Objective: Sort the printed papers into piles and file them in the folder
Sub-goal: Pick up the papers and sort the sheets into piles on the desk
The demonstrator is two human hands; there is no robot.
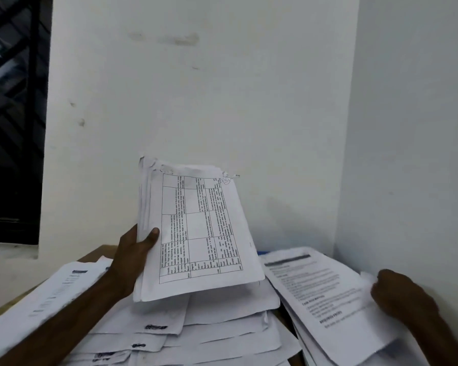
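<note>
Your left hand (132, 257) grips a raised stack (196, 233) by its left edge, thumb on top, printed table facing you. The stack is tilted and sits above the middle pile (209, 326) on the bench (91, 256). Your right hand (399, 297) has its fingers curled round the right edge of the top page (323, 294) of the right pile (312, 350). The left pile (50, 291) lies flat beside your forearm.

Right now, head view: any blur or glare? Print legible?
Head view: the held stack is fairly sharp, though its table text is too small to read; the right hand and the sheet it grips are motion-blurred; the left pile is smeared; no glare on the papers; the window is dark.
</note>
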